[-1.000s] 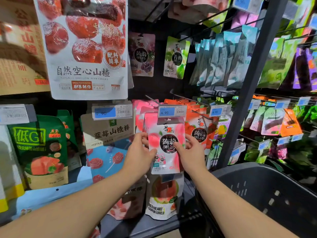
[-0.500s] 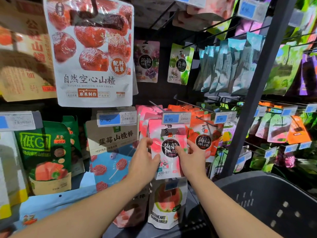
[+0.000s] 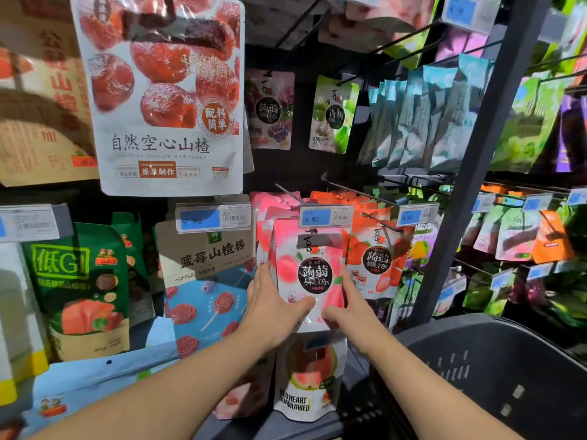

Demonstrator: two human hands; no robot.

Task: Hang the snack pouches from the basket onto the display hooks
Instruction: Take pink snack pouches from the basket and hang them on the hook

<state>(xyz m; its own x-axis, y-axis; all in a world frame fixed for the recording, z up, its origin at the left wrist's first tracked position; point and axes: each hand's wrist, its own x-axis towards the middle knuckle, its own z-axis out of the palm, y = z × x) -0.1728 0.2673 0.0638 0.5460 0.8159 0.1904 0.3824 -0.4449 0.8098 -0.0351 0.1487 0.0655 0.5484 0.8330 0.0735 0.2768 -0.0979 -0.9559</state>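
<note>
Pinching the pouch point(image 3: 309, 265) at both lower edges: left fingers point(image 3: 265, 274) laid up along its left edge with the thumb across the front, right fingers point(image 3: 346, 281) up its right edge with the thumb on the lower front. Held so between left hand point(image 3: 273, 308) and right hand point(image 3: 352, 308), upright at centre frame, top tucked just under the 4.90 price tag point(image 3: 327, 215). Cannot tell whether already on the hook point(image 3: 287, 193). Close behind, more pink pouches; just right, a strawberry pouch point(image 3: 378, 258). Directly below, a guava pouch point(image 3: 308, 382). Lower right corner, a dark basket point(image 3: 492, 376), contents out of sight. Upper left, a big hawthorn bag point(image 3: 165, 100).
</note>
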